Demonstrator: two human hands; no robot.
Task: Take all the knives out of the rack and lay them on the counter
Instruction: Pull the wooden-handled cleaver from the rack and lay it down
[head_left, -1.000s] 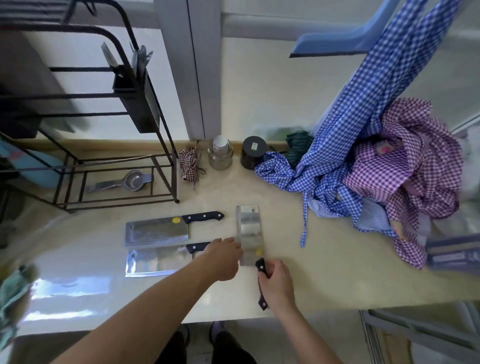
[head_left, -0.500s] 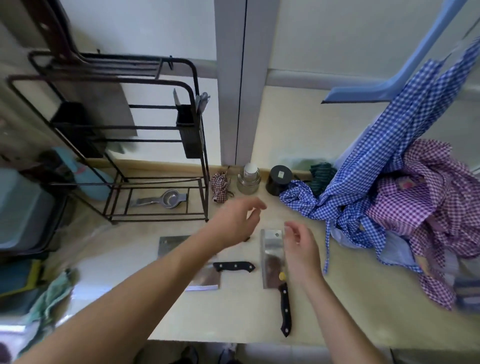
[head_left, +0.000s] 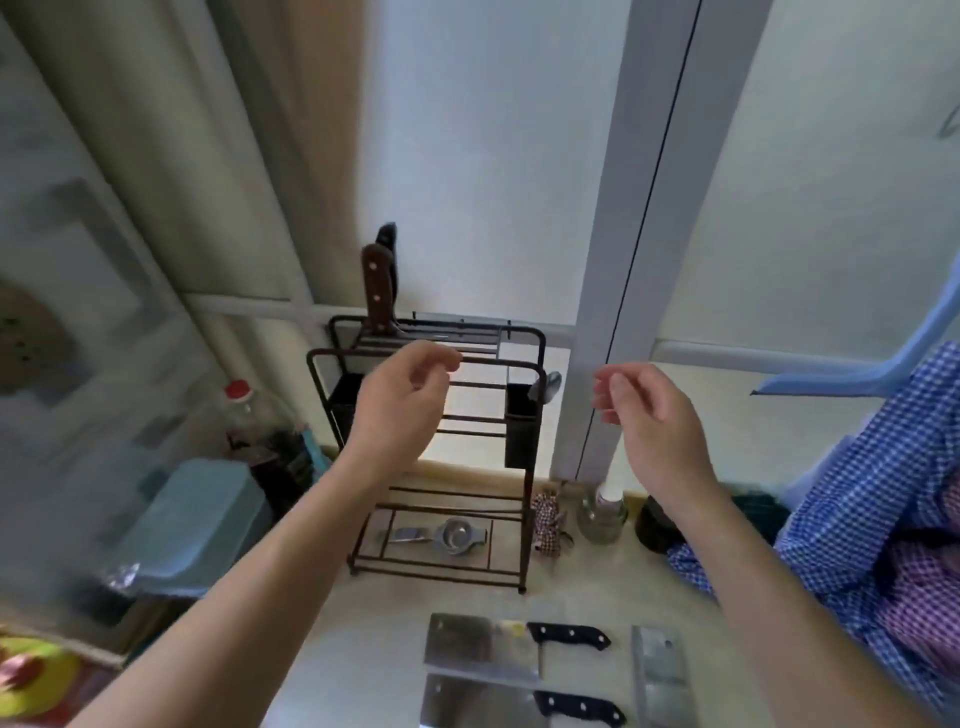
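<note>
Both bare hands are raised in front of the black wire rack, neither holding anything. The left hand has its fingers loosely curled, thumb and forefinger apart, right in front of the rack's top bar. The right hand hangs just right of the rack, fingers slack and parted. Above and behind the left hand's fingertips, a knife with a brown riveted wooden handle stands upright in the rack's rear slots, a darker handle half hidden behind it. Well below both hands, on the smooth pale counter, lie three broad rectangular steel cleavers: two with black riveted handles, the upper cleaver and the lower cleaver, stacked side by side, and a third blade lengthwise beneath the right forearm. A metal squeezer rests on the rack's bottom shelf.
</note>
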